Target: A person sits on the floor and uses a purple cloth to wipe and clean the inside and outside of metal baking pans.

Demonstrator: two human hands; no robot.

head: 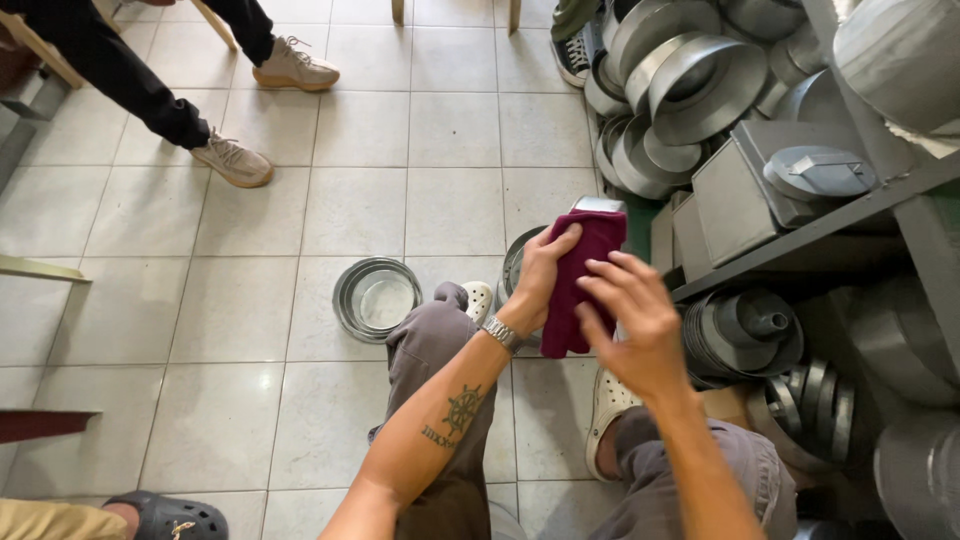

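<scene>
Over a pale tiled floor [360,130], head view, looking down past the person's own knees. Seated; grey trousers, white clogs on both feet.

Left hand [540,275]: closed round a dark red cloth [580,285], thumb over the top fold, pressing it against a small metal tin [598,206]. Only the tin's upper rim shows above the cloth. A metal watch sits on that wrist.

Right hand [630,315]: fingers spread and loosely curled, laid against the cloth's right side. Whether it grips the tin beneath cannot be told; the cloth hides the contact.

Handling, as a judgement: the cloth is soft and limp and will bunch and slide, so it wants a full-palm hold. The tin looks thin, stiff sheet metal, light, probably slick, with rims that may be sharp. Best held by the flat walls through the cloth, not by the bare edge.

Around: a stack of round shallow pans [377,297] on the floor to the left of the knees, apart from the hands. More round pans partly hidden behind the left hand. To the right, a metal shelf [800,240] crowded with ring moulds, square tins and lids; more moulds below it.

Other people: two legs in dark trousers and tan sneakers [232,158] top left; a dark clog at the bottom left corner.
</scene>
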